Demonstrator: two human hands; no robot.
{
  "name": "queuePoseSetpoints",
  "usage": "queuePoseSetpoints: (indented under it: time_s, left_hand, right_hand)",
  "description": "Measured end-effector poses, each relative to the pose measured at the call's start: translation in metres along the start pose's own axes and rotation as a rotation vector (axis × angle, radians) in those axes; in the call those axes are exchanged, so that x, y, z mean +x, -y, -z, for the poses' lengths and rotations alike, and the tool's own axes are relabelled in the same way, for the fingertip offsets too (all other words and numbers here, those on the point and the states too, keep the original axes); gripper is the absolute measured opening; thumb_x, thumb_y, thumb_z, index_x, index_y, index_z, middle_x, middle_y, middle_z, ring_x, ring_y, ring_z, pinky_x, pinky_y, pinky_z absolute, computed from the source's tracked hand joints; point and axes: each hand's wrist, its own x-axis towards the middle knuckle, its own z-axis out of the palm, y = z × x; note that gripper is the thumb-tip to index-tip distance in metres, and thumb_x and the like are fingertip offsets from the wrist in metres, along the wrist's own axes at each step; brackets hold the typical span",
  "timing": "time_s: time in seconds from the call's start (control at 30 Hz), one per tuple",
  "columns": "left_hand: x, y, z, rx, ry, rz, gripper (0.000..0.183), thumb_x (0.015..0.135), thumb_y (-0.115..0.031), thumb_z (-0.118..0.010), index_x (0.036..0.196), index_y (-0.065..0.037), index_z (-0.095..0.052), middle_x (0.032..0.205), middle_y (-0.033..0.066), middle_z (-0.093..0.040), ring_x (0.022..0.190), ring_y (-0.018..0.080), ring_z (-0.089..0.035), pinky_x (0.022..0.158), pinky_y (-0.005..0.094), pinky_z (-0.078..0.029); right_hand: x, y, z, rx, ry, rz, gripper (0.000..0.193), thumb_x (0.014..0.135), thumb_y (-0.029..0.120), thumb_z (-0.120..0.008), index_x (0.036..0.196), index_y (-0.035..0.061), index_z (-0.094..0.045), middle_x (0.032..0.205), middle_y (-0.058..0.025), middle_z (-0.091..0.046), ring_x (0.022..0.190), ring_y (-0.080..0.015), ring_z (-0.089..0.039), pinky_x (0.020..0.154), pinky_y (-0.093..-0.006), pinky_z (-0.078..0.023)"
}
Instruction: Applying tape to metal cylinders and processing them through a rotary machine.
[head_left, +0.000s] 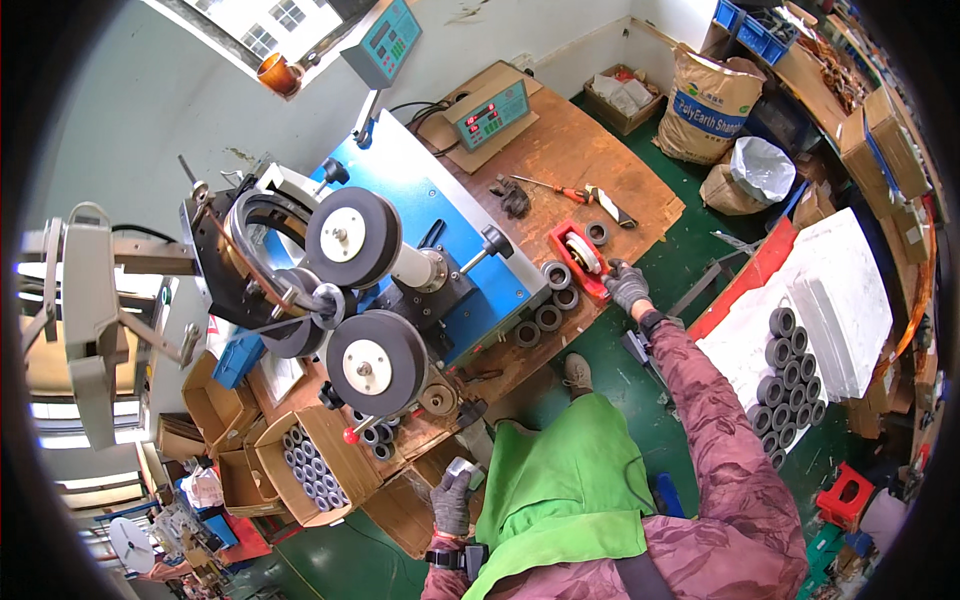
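My right hand (627, 287), in a dark grey glove, is at the near end of a red tape dispenser (580, 252), its fingers curled against that end. A roll of tape sits in the dispenser; whether a strip is between my fingertips is too small to tell. My left hand (452, 505), also gloved, is low beside my green apron and closed on a small pale grey piece (464, 468). Several dark grey rings (548, 317) stand along the bench edge near the dispenser. A single ring (597, 233) lies just beyond it.
A blue-topped winding machine (415, 190) with large black rollers (352, 238) fills the bench's left. A screwdriver (572, 193) and a cutter (612, 207) lie behind the dispenser. Left, a carton (265, 450) holds several rings; more rings (790, 375) line a white surface at right.
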Motion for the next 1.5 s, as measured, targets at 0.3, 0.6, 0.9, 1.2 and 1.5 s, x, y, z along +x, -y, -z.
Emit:
queuePoseSetpoints:
  time_s: [0.3,0.6,0.9,1.2,1.5]
  left_hand:
    - [0.007,0.003,-0.001,-0.042,-0.059,0.047,0.038,0.081,-0.015,-0.061,0.11,0.007,-0.052,0.101,0.0124,-0.058,0.088,0.023,-0.06,0.077,0.0379,-0.052]
    - [0.021,-0.02,-0.024,0.013,0.012,0.066,0.034,0.081,-0.01,-0.059,0.111,0.004,-0.055,0.095,0.006,-0.061,0.077,0.0128,-0.059,0.067,0.0253,-0.05]
    - [0.028,-0.009,-0.008,0.023,-0.019,0.067,0.033,0.081,-0.011,-0.06,0.109,0.004,-0.055,0.096,0.0067,-0.061,0.079,0.0143,-0.059,0.069,0.0254,-0.049]
    - [0.02,-0.014,-0.021,0.027,-0.013,0.065,0.037,0.081,-0.013,-0.06,0.111,0.006,-0.052,0.1,0.0121,-0.059,0.088,0.0223,-0.06,0.077,0.036,-0.052]
    - [0.011,-0.009,-0.046,0.042,-0.038,0.075,0.038,0.08,-0.014,-0.061,0.111,0.006,-0.053,0.099,0.0115,-0.06,0.086,0.0205,-0.06,0.075,0.0321,-0.052]
  right_hand:
    - [0.011,-0.017,-0.005,0.337,-0.02,-0.005,0.025,0.072,0.012,-0.066,0.094,0.0061,-0.055,0.072,-0.0077,-0.062,0.062,-0.0209,-0.059,0.059,-0.0319,-0.047]
    - [-0.063,-0.038,0.015,0.497,0.216,-0.206,0.01,0.078,0.011,-0.058,0.086,0.0057,-0.059,0.062,-0.0036,-0.056,0.044,-0.0103,-0.049,0.039,-0.0266,-0.04]
    - [-0.016,-0.044,-0.007,0.197,0.277,-0.14,0.038,0.082,0.04,-0.05,0.075,0.0051,-0.064,0.055,-0.0112,-0.056,0.05,-0.0218,-0.057,0.054,-0.0335,-0.045]
    - [-0.023,-0.043,-0.004,0.128,0.259,-0.13,0.039,0.083,0.042,-0.051,0.077,0.0052,-0.064,0.061,-0.0134,-0.059,0.059,-0.0268,-0.058,0.062,-0.0372,-0.046]
    - [-0.023,-0.089,-0.047,-0.025,0.135,0.028,0.024,0.081,0.028,-0.055,0.089,0.0067,-0.061,0.081,-0.0121,-0.063,0.076,-0.0276,-0.06,0.066,-0.0377,-0.047]
